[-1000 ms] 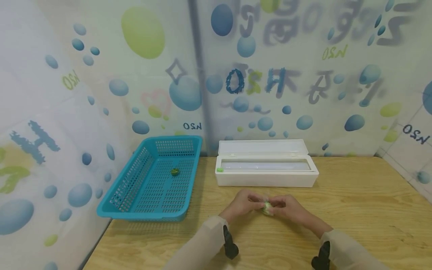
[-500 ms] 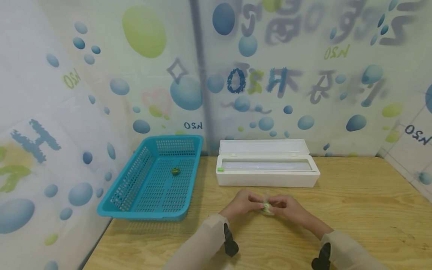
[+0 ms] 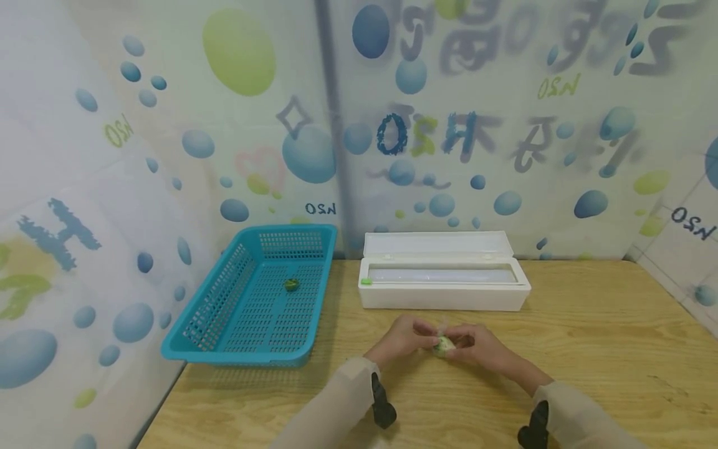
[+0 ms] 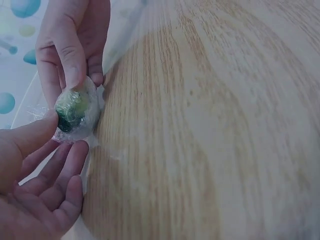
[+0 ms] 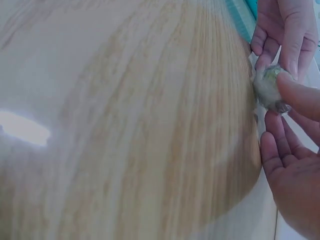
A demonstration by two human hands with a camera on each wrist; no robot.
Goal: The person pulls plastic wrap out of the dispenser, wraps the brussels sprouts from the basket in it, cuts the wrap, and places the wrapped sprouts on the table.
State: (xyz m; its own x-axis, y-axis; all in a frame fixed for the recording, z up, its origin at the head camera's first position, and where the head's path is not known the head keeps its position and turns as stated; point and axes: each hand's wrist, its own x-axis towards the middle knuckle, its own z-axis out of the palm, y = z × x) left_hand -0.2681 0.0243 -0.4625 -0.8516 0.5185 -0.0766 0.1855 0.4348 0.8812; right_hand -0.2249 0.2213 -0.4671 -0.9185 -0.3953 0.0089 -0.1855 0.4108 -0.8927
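1. Pinching a small film-wrapped green ball (image 3: 443, 347) between them, the left hand (image 3: 399, 342) and the right hand (image 3: 482, 350) meet, in the head view, over the middle of the wooden surface (image 3: 606, 312), on the near side of a white box (image 3: 443, 299). That box stands by the far edge, lid raised, a roll of film (image 3: 443, 275) inside. A turquoise basket (image 3: 241, 358) stands by the left edge; a second green ball (image 3: 291, 285) lies in it, nearer its far wall than its near one.

2. In the left wrist view, the left thumb's tip presses one side of the wrapped ball, with the left fingers curled below it. The right thumb holds it from the opposite side. Crinkled film sticks out beside the left thumb.

3. In the right wrist view, the right thumb lies across the ball, the other right fingers curled beneath; the left thumb and fingers clamp its far side. Whether the ball touches the surface cannot be told.
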